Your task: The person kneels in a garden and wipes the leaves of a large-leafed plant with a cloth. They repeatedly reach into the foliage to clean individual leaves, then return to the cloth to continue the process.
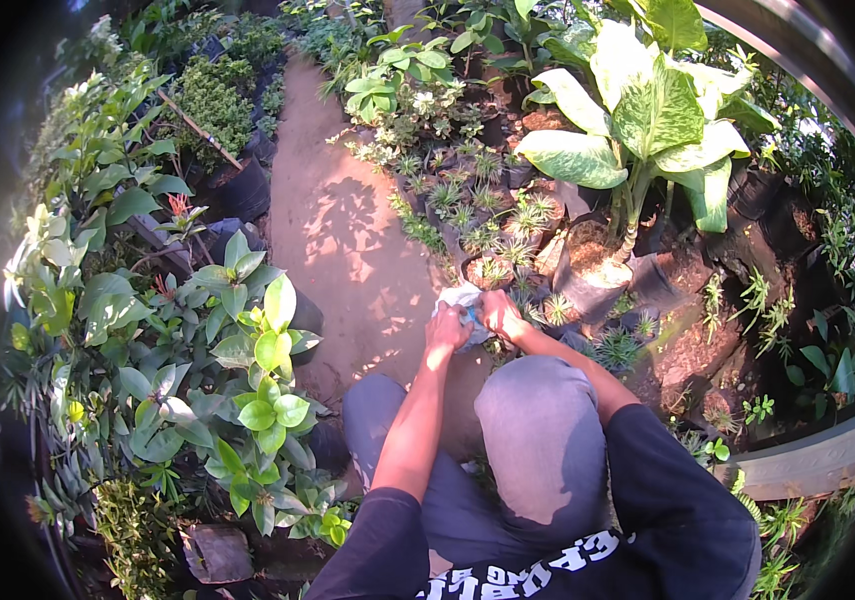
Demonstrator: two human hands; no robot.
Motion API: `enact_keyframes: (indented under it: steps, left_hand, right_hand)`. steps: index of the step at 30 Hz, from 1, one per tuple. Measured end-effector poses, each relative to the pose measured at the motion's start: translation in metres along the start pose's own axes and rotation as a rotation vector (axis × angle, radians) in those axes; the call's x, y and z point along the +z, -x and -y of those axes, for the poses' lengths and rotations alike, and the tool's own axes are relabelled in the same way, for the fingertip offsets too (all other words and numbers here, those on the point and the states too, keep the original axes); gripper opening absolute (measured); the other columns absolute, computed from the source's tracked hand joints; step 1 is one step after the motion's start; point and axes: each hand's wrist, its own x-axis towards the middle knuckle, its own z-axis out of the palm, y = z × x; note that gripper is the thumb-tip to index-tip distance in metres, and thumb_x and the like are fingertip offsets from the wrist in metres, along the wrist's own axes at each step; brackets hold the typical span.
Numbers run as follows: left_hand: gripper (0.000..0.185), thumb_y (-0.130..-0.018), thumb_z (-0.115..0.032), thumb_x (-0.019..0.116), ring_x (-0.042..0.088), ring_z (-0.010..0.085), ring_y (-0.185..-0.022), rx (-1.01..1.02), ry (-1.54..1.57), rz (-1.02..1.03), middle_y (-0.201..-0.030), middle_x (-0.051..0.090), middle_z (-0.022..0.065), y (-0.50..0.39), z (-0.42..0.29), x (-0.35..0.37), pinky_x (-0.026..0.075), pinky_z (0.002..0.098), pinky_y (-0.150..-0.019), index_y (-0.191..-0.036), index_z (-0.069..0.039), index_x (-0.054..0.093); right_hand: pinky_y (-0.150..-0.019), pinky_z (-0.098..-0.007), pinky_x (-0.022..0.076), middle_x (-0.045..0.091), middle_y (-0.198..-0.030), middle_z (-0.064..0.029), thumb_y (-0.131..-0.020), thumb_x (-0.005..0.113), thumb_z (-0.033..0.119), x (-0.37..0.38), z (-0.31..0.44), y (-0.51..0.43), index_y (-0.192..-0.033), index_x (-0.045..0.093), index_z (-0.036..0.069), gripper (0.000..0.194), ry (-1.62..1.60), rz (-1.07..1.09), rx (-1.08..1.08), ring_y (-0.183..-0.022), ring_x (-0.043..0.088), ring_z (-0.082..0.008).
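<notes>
A crumpled white plastic bag with a patch of blue is in front of my knees, over the edge of the dirt path. My left hand grips its near left side, fingers curled over it. On the bag's right side, my right hand is closed against the plastic, its fingertips partly hidden. Whatever the bag contains cannot be made out. Just beyond my right hand stands a small potted seedling with spiky leaves.
A bare dirt path runs ahead between plants. Leafy shrubs crowd the left side. To the right are several spiky seedlings in black bags and a large variegated dieffenbachia in a grow bag. A pale curved beam lies at right.
</notes>
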Motion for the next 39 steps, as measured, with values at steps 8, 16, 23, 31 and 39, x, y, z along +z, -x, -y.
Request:
enact_keyframes:
  steps: [8,16,23,31,39]
  left_hand:
    - [0.035,-0.083,-0.031,0.071,0.062,0.0383,-0.113,0.097,0.051,-0.154,-0.125,0.056,0.0163,0.003,-0.007,-0.001,0.05,0.0491,-0.097,-0.112,-0.012,0.068]
    - [0.024,-0.085,-0.026,0.069,0.065,0.0349,-0.097,0.296,0.122,-0.284,-0.1,0.066,0.0129,0.007,-0.041,-0.012,0.052,0.0472,-0.083,-0.103,-0.01,0.069]
    - [0.015,-0.087,-0.021,0.067,0.067,0.0288,-0.079,0.659,0.186,-0.03,-0.089,0.067,0.0075,0.003,-0.093,-0.007,0.052,0.0413,-0.069,-0.097,-0.01,0.068]
    - [0.023,-0.09,-0.026,0.065,0.068,0.0295,-0.087,1.016,-0.01,0.281,-0.09,0.069,0.0097,-0.016,-0.218,0.014,0.055,0.0399,-0.077,-0.107,-0.012,0.067]
    - [0.032,-0.095,-0.035,0.058,0.066,0.0312,-0.089,1.295,-0.059,0.435,-0.09,0.067,0.008,-0.044,-0.346,0.05,0.051,0.044,-0.077,-0.113,-0.01,0.063]
  right_hand:
    - [-0.062,-0.0454,0.0501,0.061,-0.067,-0.0248,-0.077,0.062,0.009,-0.005,-0.001,0.002,-0.081,0.069,-0.003,0.014,-0.052,-0.067,0.012,-0.062,0.063,-0.0401]
    - [-0.064,-0.0444,0.0498,0.065,-0.074,-0.0242,-0.078,0.064,0.007,-0.037,-0.002,0.017,-0.088,0.072,-0.001,0.015,-0.205,-0.069,0.013,-0.065,0.064,-0.0373]
    - [-0.07,-0.0389,0.0545,0.072,-0.083,-0.018,-0.082,0.07,0.017,-0.115,-0.051,0.07,-0.087,0.075,0.001,0.017,-0.214,-0.224,-0.19,-0.075,0.071,-0.0304]
    - [-0.083,-0.0369,0.0551,0.075,-0.097,-0.0178,-0.088,0.069,0.013,-0.246,-0.086,0.145,-0.101,0.077,0.005,0.017,-0.145,-0.277,0.294,-0.09,0.073,-0.0263]
    - [-0.082,-0.0387,0.054,0.076,-0.093,-0.0158,-0.086,0.075,0.02,-0.319,-0.171,0.201,-0.1,0.077,0.002,0.023,-0.116,-0.552,0.539,-0.088,0.073,-0.0242]
